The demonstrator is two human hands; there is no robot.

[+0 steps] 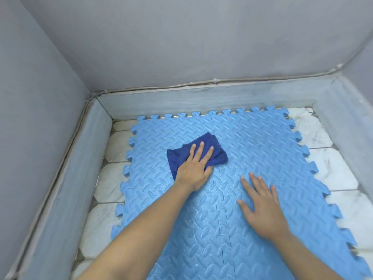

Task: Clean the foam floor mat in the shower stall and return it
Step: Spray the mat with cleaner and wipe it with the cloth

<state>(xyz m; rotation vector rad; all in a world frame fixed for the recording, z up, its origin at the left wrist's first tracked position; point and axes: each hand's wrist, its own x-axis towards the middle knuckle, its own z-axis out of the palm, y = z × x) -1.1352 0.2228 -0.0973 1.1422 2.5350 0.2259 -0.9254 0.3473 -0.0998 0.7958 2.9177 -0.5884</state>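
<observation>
The grip of each hand is open and flat, with nothing pinched or curled around. The right hand (262, 207) is nearest to us, and it lies palm down on the blue foam floor mat (252, 150) with its fingers spread out and straight. It touches the bare mat just to the right of the wavy seam (221, 217) where two mat pieces lock together. A little farther away, the left hand (194, 168) presses flat on a dark blue cloth (216, 151), with its straight fingers on top of it. The cloth is bunched and folded, and it sits on the mat near the middle, just left of the seam. Part of the cloth sticks out past the fingers on the far side and on the left. Both bare arms reach in from the bottom of the view. The mat is made of pieces that fit like a puzzle, and it has a bumpy leaf pattern and little tabs all around its edge. It looks a bit shiny and wet near the hands. The mat lies flat on the white tile floor (333, 172) of the shower stall, and tiles show on its left and right sides. A low grey curb (181, 102) runs around the floor past the far edge of the mat. Behind the curb stand plain grey walls (181, 37).
</observation>
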